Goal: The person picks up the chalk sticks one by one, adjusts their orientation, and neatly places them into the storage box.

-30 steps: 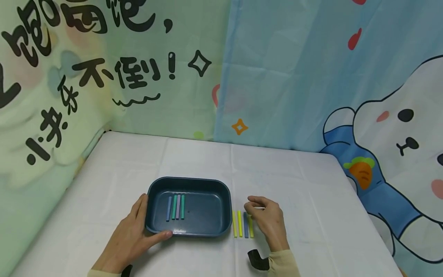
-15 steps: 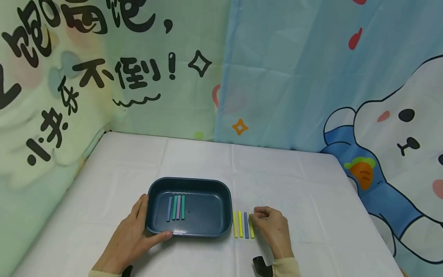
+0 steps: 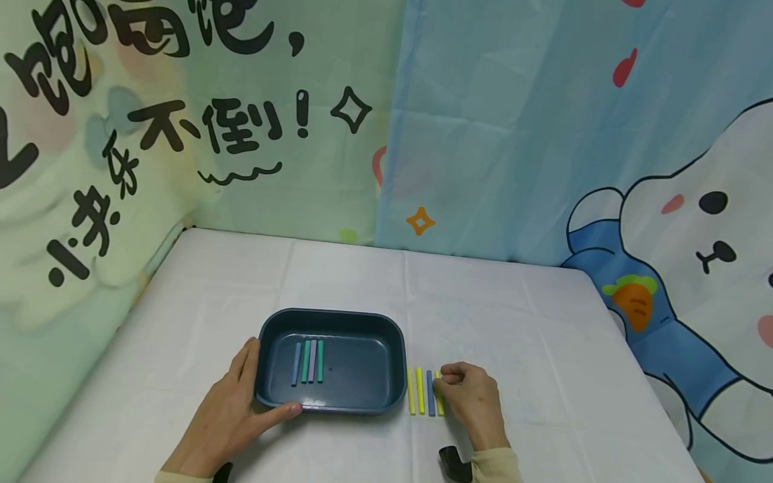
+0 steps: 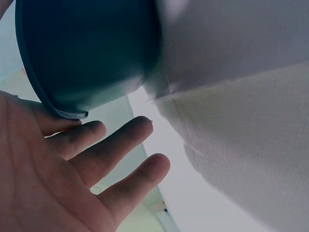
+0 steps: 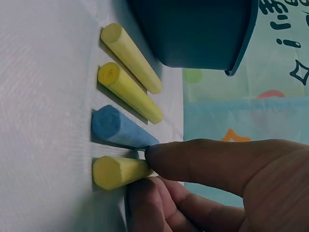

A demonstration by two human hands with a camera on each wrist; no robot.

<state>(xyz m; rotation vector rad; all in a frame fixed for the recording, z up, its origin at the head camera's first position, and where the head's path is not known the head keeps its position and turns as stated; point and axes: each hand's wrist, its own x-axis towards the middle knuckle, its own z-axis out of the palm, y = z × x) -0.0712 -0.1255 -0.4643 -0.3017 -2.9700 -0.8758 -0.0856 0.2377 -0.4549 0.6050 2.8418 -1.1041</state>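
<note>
A dark blue tray (image 3: 362,376) stands on the white cloth. Inside it lies a row of chalk sticks: a blue one (image 3: 296,364), two green ones and a lilac one (image 3: 312,362). My left hand (image 3: 226,406) rests against the tray's left front corner, fingers straight, thumb along the front rim. To the right of the tray lie two yellow chalks (image 5: 130,92), a blue chalk (image 5: 120,128) and a further yellow chalk (image 5: 120,171) at the right end. My right hand (image 3: 474,402) pinches that last chalk's far end between thumb and fingertips; the chalk lies on the cloth.
White cloth (image 3: 495,322) covers the table and shows creases. Printed curtains hang behind it: a green one (image 3: 290,201) with black writing at the left, a blue one (image 3: 483,134) with a cartoon animal at the right.
My right hand has shifted slightly right and down to the rightmost yellow chalk, and its fingertips have closed on that chalk's end. Left hand and tray are in the same place.
</note>
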